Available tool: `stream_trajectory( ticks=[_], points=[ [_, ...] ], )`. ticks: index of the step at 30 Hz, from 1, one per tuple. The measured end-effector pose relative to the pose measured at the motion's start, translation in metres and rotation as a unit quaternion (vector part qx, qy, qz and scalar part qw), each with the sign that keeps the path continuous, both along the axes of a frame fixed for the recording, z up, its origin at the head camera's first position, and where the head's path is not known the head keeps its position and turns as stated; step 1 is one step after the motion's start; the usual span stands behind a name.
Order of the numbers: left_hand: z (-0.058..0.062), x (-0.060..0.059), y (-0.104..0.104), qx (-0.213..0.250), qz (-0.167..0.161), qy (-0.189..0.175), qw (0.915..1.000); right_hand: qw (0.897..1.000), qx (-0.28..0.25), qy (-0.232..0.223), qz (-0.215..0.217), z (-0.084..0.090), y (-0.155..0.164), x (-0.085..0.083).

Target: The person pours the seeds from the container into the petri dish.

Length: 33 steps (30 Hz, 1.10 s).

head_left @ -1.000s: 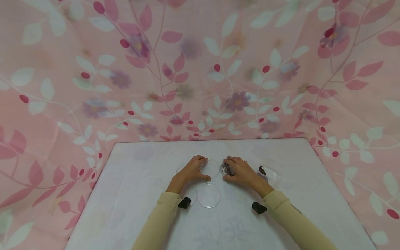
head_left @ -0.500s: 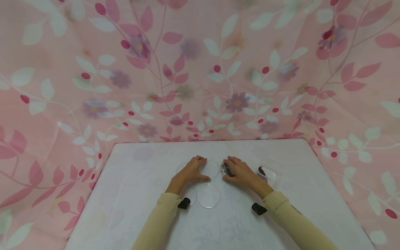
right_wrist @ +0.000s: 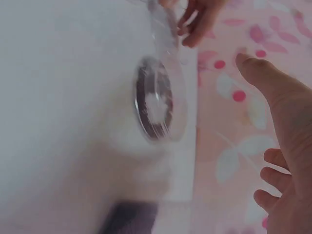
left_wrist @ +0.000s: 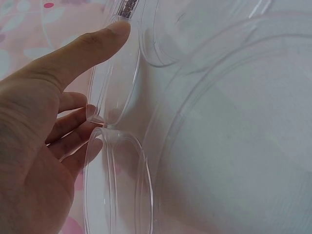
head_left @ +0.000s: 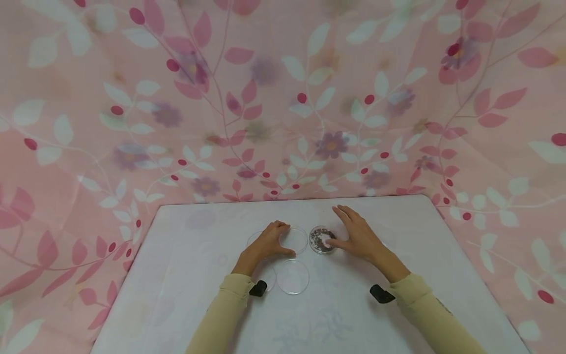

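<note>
My left hand (head_left: 285,239) grips a clear empty petri dish (head_left: 300,239) on the white table (head_left: 199,265), thumb at its near rim and fingers curled over the far rim. In the left wrist view the thumb (left_wrist: 95,46) lies against that dish's rim (left_wrist: 119,83). Just to the right stands a petri dish of dark seeds (head_left: 322,240) (right_wrist: 155,100). Beside it my right hand (head_left: 341,228) (right_wrist: 273,131) hovers with fingers spread, the thumb close to the rim, holding nothing.
Another empty clear dish (head_left: 292,277) lies near the front. More clear dishes sit partly under my left hand (head_left: 254,238) and wrist (head_left: 269,276). A pink floral cloth (head_left: 283,98) rises behind and beside the table.
My right hand has come off the seed dish, moved right and back, and spread its fingers. The seed dish now shows in full. My left hand has stayed on the clear dish.
</note>
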<state>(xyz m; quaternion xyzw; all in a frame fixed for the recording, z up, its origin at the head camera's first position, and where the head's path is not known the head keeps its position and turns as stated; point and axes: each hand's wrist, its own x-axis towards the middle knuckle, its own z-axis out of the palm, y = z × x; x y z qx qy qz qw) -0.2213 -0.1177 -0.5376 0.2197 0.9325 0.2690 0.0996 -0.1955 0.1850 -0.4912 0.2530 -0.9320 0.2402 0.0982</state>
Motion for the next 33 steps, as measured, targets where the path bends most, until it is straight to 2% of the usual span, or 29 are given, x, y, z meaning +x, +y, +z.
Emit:
stream_trajectory(
  ticks=[6,11,19,27,33],
  points=[
    [-0.001,0.000,-0.001,0.009,0.003,0.000,1.0000,0.997,-0.033,0.060,-0.018,0.009,0.032,0.005],
    [-0.004,-0.001,-0.002,0.004,0.006,0.000,1.0000,0.996,-0.053,0.052,-0.048,0.007,0.055,0.014],
    [-0.008,-0.004,-0.002,0.003,0.000,0.011,0.9999,0.988,-0.100,-0.014,-0.116,-0.007,0.086,0.032],
    [-0.007,-0.003,-0.001,0.002,0.003,0.005,1.0000,0.967,-0.167,-0.107,-0.162,-0.035,0.101,0.047],
    [-0.006,-0.002,-0.001,0.001,0.005,0.005,1.0000,0.945,-0.211,-0.173,-0.183,-0.047,0.104,0.052]
  ],
)
